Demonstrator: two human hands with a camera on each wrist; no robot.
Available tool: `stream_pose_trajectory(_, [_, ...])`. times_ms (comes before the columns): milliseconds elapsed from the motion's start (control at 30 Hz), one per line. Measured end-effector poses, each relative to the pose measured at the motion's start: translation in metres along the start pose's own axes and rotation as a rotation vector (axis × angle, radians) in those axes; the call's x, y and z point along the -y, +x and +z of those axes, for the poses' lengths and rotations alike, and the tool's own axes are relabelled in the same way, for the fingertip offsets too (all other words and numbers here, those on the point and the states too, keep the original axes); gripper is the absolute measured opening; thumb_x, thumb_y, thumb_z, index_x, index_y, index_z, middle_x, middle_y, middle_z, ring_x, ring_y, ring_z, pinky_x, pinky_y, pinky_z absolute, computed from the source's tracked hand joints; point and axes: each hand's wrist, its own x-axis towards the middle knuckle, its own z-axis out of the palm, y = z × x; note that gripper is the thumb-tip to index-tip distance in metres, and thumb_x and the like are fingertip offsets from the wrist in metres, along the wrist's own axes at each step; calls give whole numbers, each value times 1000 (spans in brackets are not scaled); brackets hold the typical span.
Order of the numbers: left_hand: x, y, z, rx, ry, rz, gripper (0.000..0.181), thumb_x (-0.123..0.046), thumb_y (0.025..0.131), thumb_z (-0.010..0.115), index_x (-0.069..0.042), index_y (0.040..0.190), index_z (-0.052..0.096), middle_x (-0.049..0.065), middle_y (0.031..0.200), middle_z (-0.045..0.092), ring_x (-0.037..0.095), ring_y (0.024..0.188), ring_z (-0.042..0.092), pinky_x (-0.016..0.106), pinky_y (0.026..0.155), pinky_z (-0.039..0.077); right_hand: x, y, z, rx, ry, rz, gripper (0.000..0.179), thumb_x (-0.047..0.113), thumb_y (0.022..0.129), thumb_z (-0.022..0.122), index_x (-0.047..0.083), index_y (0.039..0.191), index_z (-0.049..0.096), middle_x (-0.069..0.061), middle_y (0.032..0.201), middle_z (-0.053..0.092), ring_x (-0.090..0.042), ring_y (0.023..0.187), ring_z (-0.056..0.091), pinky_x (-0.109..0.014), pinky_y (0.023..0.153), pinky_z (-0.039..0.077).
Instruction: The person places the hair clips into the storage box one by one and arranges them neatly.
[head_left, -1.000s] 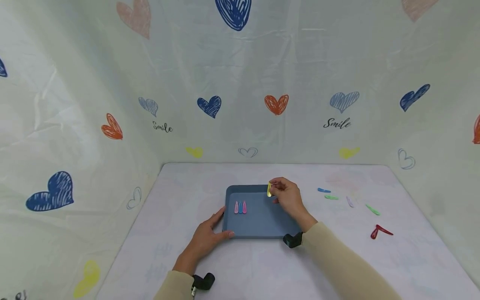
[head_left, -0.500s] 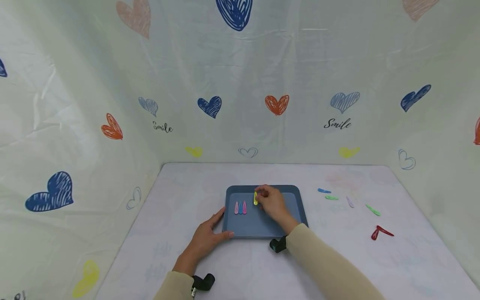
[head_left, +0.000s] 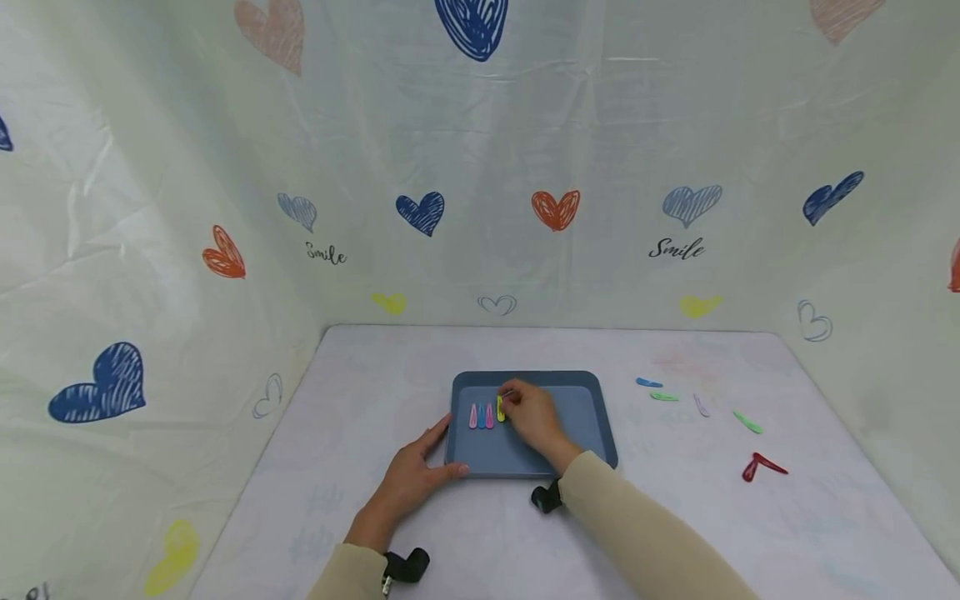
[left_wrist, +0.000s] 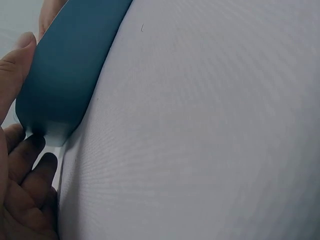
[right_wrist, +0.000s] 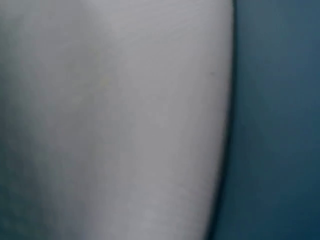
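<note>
A yellow snap hair clip (head_left: 500,410) is pinched by my right hand (head_left: 532,415) over the blue-grey tray (head_left: 573,433). Just left of it, a light pink clip (head_left: 472,417), a blue clip (head_left: 481,417) and a darker pink clip (head_left: 490,416) lie in an upright row in the tray. My left hand (head_left: 411,477) holds the tray's near left corner, thumb at the front rim and fingers along the left side. In the left wrist view, bent fingers (left_wrist: 32,185) touch the tray's wall (left_wrist: 70,65). The right wrist view has only tray and table.
On the white table (head_left: 675,517), right of the tray, lie a blue clip (head_left: 648,382), a green clip (head_left: 663,397), a lilac clip (head_left: 701,406), another green clip (head_left: 747,422) and a dark red, V-shaped clip (head_left: 761,465). A heart-printed sheet (head_left: 600,150) hangs behind.
My right hand has moved left and slightly nearer with the yellow hair clip, from the tray's far rim to beside the row. The left hand has stayed at the tray.
</note>
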Motion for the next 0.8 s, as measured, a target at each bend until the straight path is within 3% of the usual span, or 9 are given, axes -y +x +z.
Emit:
stream_pose_trajectory(133, [-1,0,0,-4,2,-5,94,-53,83,88,-33,163,43,6,167,43,39,156,36,63,125,33,0,-1,2,16,-66,-31,13,6,96,74,11,107,77,-3,88,74,-12,73,61,-30,66,53])
stream_pose_trajectory(533, [-1,0,0,-6,5,5,94,-53,83,88,-32,163,44,7,167,43,39,156,36,62,125,33,1,0,4,81,-205,-19,13,7,95,76,10,108,77,-1,88,72,-12,76,60,-31,69,54])
stream_pose_trajectory(800, [-1,-1,0,-7,5,5,94,-53,82,88,-31,163,43,7,167,44,39,156,36,63,125,33,1,0,5,98,-211,-22,14,7,94,77,8,108,78,0,87,71,-12,76,60,-31,70,54])
